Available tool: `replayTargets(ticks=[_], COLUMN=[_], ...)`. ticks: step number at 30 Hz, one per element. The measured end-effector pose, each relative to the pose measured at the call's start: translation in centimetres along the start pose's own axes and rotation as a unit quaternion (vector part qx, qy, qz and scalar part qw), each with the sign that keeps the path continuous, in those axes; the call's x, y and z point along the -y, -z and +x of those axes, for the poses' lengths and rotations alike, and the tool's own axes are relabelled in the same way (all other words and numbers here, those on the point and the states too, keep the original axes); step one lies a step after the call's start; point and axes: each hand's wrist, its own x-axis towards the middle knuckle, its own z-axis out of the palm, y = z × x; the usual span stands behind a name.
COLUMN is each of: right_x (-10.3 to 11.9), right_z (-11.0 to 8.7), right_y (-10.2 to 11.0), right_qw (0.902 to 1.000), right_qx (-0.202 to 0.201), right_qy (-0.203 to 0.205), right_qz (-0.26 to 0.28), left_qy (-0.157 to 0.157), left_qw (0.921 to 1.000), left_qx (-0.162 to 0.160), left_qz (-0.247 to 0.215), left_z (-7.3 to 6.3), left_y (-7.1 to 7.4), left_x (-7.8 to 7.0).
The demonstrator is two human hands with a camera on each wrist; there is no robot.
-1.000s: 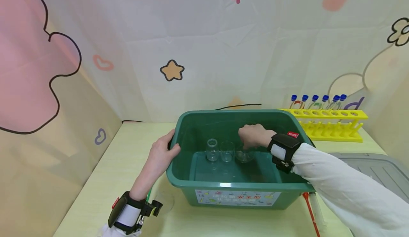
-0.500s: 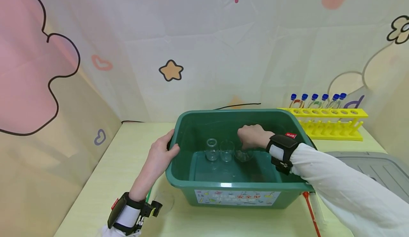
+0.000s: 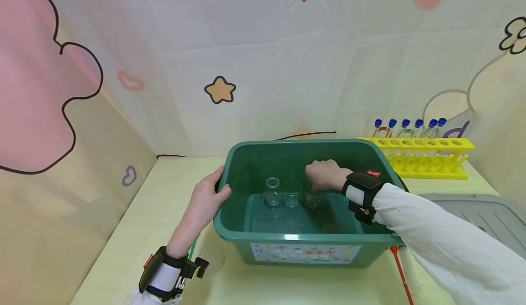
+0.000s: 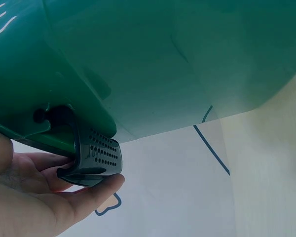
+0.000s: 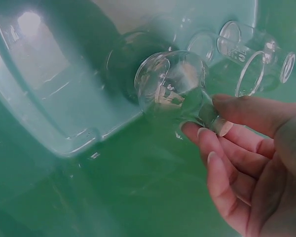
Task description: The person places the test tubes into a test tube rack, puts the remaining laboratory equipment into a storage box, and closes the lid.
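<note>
A green plastic tub (image 3: 287,238) stands on the table, with a paper label on its front. Inside, my right hand (image 3: 326,175) pinches the neck of a round glass flask (image 5: 170,81) between thumb and fingers. The flask's bulb is close over the tub floor. Left of it stand a glass beaker (image 3: 291,195) and a small narrow-necked glass bottle (image 3: 273,193). My left hand (image 3: 208,194) grips the tub's left side, thumb at the rim. In the left wrist view, its fingers are around a dark perforated handle clip (image 4: 101,155).
Behind the tub to the right is a yellow rack (image 3: 427,159) holding several blue-capped test tubes. A grey lid (image 3: 472,213) lies on the right, partly under my sleeve. At the tub's front right corner lie a red stick-like tool (image 3: 402,275) and a clear tube (image 3: 407,268).
</note>
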Motion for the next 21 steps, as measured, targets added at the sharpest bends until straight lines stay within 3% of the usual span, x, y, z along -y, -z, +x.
replayTargets(ticks=[21], right_x=[-0.03], right_z=[0.05], right_y=[0.22], right_qw=[0.9997], right_qx=[0.023], right_qy=[-0.006], right_qz=[-0.001], left_qy=[-0.003], left_qw=[1.0], left_qx=[-0.002], left_qz=[0.003], left_z=[0.08], left_y=[0.06], left_x=[-0.1])
